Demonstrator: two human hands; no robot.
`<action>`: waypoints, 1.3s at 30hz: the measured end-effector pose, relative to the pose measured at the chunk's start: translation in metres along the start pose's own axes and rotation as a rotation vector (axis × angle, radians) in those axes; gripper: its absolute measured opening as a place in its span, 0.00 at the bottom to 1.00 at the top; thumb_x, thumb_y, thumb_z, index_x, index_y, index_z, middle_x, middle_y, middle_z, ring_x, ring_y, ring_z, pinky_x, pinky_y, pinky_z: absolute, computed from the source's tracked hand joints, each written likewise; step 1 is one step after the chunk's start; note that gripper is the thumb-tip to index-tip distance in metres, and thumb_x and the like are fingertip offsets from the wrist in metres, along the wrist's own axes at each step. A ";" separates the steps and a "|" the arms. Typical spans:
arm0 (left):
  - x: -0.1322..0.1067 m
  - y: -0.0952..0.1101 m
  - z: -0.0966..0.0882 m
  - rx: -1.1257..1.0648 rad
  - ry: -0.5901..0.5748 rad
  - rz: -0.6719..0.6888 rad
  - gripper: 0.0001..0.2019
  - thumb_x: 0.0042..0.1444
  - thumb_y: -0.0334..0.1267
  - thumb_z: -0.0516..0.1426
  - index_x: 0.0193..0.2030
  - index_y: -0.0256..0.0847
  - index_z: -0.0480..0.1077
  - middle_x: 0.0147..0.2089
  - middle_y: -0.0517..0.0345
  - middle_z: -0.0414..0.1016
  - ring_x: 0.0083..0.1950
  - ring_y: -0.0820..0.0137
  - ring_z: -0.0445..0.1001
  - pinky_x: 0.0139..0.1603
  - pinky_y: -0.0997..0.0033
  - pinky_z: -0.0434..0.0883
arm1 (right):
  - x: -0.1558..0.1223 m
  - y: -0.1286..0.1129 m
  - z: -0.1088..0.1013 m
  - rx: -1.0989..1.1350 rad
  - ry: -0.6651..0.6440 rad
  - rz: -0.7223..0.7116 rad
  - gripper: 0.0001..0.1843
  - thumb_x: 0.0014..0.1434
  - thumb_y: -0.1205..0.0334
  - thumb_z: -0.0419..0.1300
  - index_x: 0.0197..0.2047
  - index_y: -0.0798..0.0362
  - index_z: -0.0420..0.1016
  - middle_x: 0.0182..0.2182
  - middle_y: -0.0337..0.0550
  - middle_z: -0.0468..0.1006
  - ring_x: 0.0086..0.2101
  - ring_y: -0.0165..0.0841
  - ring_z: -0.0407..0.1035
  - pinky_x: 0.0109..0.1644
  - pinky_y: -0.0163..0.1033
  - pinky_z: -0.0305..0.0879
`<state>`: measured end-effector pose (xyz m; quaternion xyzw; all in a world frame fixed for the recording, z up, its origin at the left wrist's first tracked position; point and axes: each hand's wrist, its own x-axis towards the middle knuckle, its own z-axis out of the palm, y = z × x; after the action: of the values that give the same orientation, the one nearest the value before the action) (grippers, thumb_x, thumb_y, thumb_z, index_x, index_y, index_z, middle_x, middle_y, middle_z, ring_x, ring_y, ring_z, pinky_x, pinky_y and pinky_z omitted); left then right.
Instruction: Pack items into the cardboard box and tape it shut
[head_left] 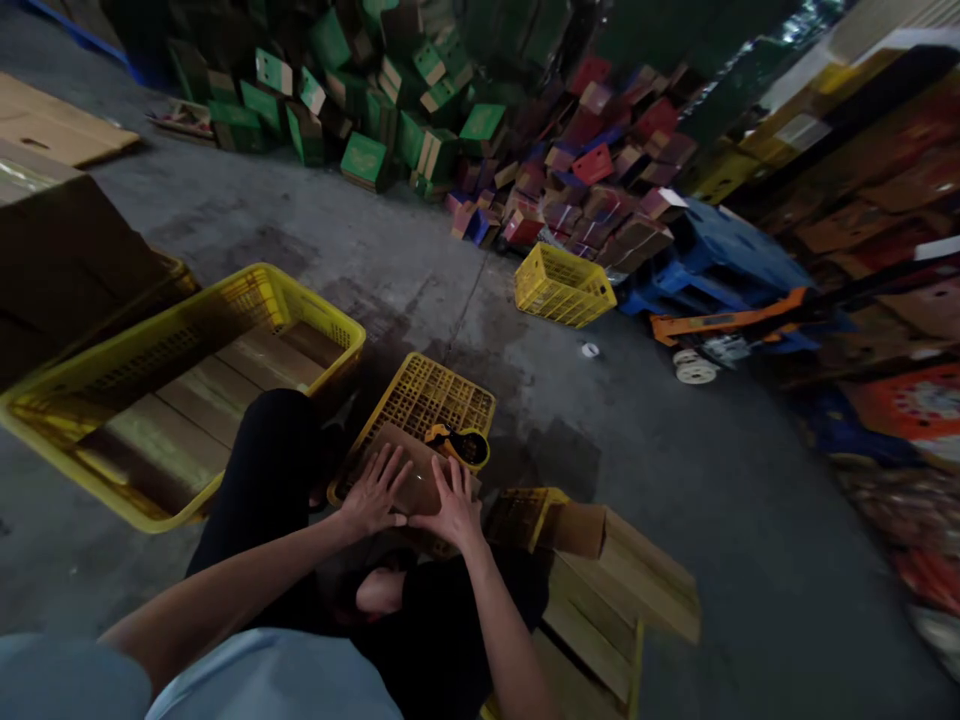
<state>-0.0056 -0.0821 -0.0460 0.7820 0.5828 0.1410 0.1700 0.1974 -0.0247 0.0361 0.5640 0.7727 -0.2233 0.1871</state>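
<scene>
A small brown cardboard box (418,488) lies on a yellow plastic crate (442,392) between my knees; the crate's gridded face is up. My left hand (375,492) rests on the box's left part with its fingers spread. Across from it, my right hand (454,505) lies on the right part, fingers also apart, and the two thumbs nearly meet. Just beyond my right fingertips sits a yellow and black tape dispenser (466,446) on the crate. The near side of the box is hidden by my hands.
To my left stands a large yellow crate (315,345) with flat cardboard boxes (202,400) in it. Another crate of cardboard boxes (600,590) is at my right. Farther off are a yellow basket (564,287), an orange pallet jack (731,318) and heaped green boxes (365,158).
</scene>
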 end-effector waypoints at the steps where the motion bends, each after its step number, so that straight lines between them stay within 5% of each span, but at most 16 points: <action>1: 0.001 0.000 0.001 0.007 -0.003 -0.011 0.52 0.53 0.64 0.62 0.77 0.38 0.49 0.79 0.38 0.35 0.78 0.39 0.30 0.74 0.34 0.43 | 0.001 -0.001 -0.001 -0.009 -0.020 0.007 0.69 0.48 0.32 0.68 0.75 0.29 0.21 0.76 0.41 0.23 0.72 0.60 0.22 0.62 0.76 0.49; 7: 0.005 -0.002 0.003 -0.005 0.011 -0.004 0.52 0.53 0.63 0.64 0.77 0.39 0.50 0.79 0.38 0.38 0.78 0.39 0.33 0.74 0.34 0.44 | 0.013 -0.011 -0.010 -0.144 -0.076 -0.057 0.80 0.39 0.36 0.75 0.74 0.31 0.16 0.75 0.44 0.16 0.71 0.62 0.14 0.63 0.82 0.32; 14: 0.004 -0.001 -0.004 -0.026 0.020 0.002 0.52 0.53 0.58 0.65 0.77 0.38 0.48 0.79 0.37 0.36 0.79 0.42 0.33 0.74 0.36 0.47 | 0.023 -0.016 -0.020 -0.128 -0.103 -0.162 0.79 0.37 0.43 0.78 0.74 0.26 0.22 0.76 0.48 0.23 0.71 0.68 0.27 0.61 0.83 0.38; 21: -0.008 -0.009 -0.008 0.024 0.025 0.007 0.41 0.61 0.52 0.61 0.75 0.35 0.53 0.78 0.35 0.43 0.78 0.42 0.41 0.75 0.38 0.48 | 0.022 -0.016 -0.016 -0.147 -0.085 -0.141 0.78 0.37 0.48 0.78 0.75 0.27 0.23 0.76 0.50 0.23 0.71 0.66 0.27 0.61 0.83 0.37; 28: -0.008 -0.010 0.000 0.095 0.083 0.016 0.39 0.62 0.54 0.59 0.74 0.36 0.55 0.78 0.35 0.46 0.78 0.44 0.44 0.73 0.40 0.52 | 0.026 -0.018 -0.023 -0.140 -0.200 -0.108 0.81 0.37 0.41 0.77 0.73 0.26 0.15 0.74 0.45 0.12 0.70 0.65 0.16 0.62 0.83 0.34; 34: -0.017 -0.010 0.012 0.069 0.184 0.028 0.45 0.63 0.61 0.56 0.76 0.35 0.48 0.79 0.33 0.37 0.79 0.41 0.37 0.73 0.38 0.49 | 0.030 -0.015 -0.041 -0.034 -0.324 -0.122 0.65 0.50 0.26 0.62 0.73 0.25 0.18 0.72 0.38 0.07 0.71 0.61 0.13 0.64 0.80 0.30; 39: -0.017 -0.014 0.014 0.021 0.139 0.039 0.51 0.58 0.64 0.59 0.77 0.35 0.44 0.79 0.33 0.33 0.79 0.40 0.32 0.73 0.37 0.47 | 0.037 -0.012 -0.047 -0.032 -0.357 -0.132 0.61 0.52 0.25 0.60 0.73 0.24 0.20 0.73 0.37 0.08 0.71 0.59 0.14 0.63 0.82 0.33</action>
<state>-0.0165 -0.0959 -0.0649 0.7833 0.5794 0.1920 0.1180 0.1731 0.0276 0.0568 0.4606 0.7659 -0.3192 0.3151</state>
